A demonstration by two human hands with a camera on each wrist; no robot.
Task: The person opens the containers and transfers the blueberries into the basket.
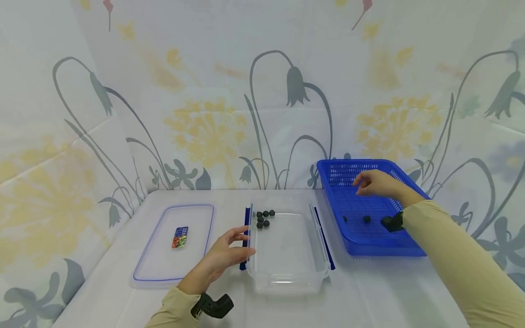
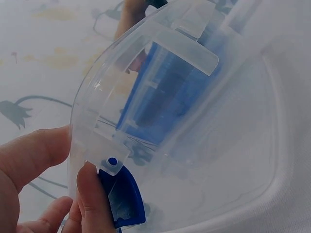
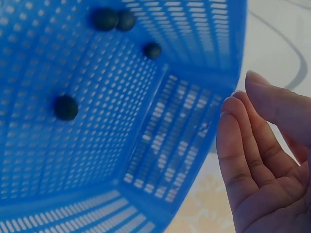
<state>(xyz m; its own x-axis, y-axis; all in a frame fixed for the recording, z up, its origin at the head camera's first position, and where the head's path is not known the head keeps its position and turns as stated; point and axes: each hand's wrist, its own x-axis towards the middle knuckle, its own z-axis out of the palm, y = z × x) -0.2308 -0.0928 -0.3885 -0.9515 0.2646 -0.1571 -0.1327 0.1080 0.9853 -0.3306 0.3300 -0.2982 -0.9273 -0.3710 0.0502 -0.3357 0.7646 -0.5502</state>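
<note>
Dotting the clear box [image 1: 283,279] are round, dark balls [image 1: 266,223].

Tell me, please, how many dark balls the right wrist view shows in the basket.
4 dark balls: two side by side at top, one below-right, one lower, farther left; others may be hidden.

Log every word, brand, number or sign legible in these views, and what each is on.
Sticker on the flat lid: white marks on blue that look like lettering, too small to read.
Clear box, blue basket, dark balls: no text visible.
Nothing legible to quote.
</note>
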